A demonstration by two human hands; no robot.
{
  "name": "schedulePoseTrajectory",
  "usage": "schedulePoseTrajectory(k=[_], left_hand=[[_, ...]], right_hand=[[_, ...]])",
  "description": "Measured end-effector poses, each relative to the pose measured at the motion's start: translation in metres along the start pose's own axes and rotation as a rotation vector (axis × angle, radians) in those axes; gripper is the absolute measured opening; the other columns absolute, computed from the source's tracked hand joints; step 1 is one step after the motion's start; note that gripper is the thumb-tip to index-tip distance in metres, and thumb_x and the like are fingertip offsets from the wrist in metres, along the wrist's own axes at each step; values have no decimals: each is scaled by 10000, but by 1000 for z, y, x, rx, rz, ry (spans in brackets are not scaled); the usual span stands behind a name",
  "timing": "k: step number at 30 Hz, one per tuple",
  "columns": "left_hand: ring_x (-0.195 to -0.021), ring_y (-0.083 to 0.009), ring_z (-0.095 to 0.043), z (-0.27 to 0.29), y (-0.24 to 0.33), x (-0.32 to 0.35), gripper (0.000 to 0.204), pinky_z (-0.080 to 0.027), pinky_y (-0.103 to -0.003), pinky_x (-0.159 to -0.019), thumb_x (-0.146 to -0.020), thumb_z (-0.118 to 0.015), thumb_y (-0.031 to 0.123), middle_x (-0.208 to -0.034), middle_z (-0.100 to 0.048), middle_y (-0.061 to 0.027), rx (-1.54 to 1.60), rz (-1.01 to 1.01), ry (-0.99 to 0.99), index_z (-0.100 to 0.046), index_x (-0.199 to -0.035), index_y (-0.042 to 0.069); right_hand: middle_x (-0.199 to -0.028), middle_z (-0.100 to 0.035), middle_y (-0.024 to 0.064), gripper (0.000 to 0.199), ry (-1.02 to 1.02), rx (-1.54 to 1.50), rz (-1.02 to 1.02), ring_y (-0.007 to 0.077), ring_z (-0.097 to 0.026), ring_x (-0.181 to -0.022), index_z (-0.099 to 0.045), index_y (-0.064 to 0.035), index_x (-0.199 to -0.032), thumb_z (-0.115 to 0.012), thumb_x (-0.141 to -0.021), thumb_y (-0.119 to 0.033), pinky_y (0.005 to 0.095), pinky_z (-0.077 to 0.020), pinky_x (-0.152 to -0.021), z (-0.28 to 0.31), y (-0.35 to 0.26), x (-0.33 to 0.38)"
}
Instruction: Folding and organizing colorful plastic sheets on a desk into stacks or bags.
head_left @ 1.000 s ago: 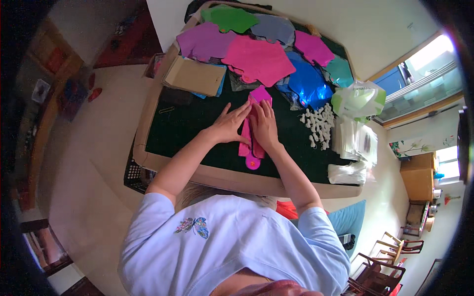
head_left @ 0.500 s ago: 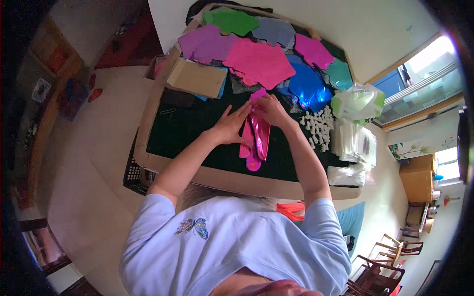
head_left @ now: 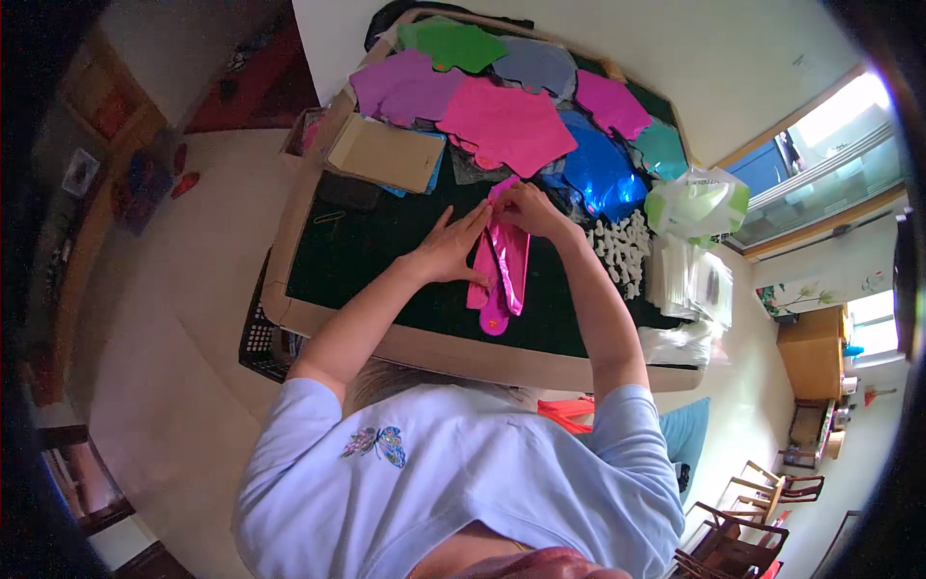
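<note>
The left hand [head_left: 451, 249] lies flat, fingers spread, pressing down the near side of a shiny pink foil balloon [head_left: 502, 270] that is folded lengthwise into a narrow strip on the dark green felt tabletop [head_left: 376, 256]. The right hand [head_left: 521, 205] pinches the far end of that same strip between thumb and fingertips, lifting its top edge slightly. The step in hand looks like folding the flat balloon along its length; a further fold would seem to call for the left palm to hold the crease firm while the right hand draws the free edge across. Beyond the right hand lies a heap of flat foil shapes in pink, purple, green and grey [head_left: 502, 121], with a crumpled blue foil sheet [head_left: 598, 174] just to its right. Beyond the left hand sits a flat brown cardboard piece [head_left: 386, 154]. To the right of the right forearm lie scattered small white plastic pieces [head_left: 622, 246], then stacked clear plastic bags [head_left: 694, 285]. The open felt lies to the left of the left hand, running to the raised tan table rim [head_left: 289, 232]; on the right, room is tight.
</note>
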State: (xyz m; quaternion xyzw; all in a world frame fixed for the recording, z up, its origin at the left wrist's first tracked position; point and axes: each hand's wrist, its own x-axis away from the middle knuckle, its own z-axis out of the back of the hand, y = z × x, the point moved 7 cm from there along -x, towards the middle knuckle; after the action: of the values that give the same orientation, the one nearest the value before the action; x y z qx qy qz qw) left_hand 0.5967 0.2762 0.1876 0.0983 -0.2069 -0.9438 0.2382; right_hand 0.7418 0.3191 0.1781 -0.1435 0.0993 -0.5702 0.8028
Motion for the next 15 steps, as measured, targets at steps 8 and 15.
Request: schedulePoseTrajectory(k=[8,15], left_hand=[[-1311,-261,-246,-6,7,2,1093,-115,-523,-1064,-576,-704,582,-1458,-102,-134,-14,-24,-12,-142,-1405,145],[-1322,-260,-226,-10,4,8,900,-130,-568,-1040,-598,-692,570,-1448,-185,-96,-49,-85,-18,-332,-1344,221]], right_hand=[[-955,-562,164,243,81,56,-34,353,-518,-938,-633,-100,-889,-577,-758,-297,448,-429,-810,-3,1,10],[-988,-550,170,242,67,96,-45,354,-511,-959,-633,-97,-879,-578,-768,-305,454,-429,-810,-7,-3,5]])
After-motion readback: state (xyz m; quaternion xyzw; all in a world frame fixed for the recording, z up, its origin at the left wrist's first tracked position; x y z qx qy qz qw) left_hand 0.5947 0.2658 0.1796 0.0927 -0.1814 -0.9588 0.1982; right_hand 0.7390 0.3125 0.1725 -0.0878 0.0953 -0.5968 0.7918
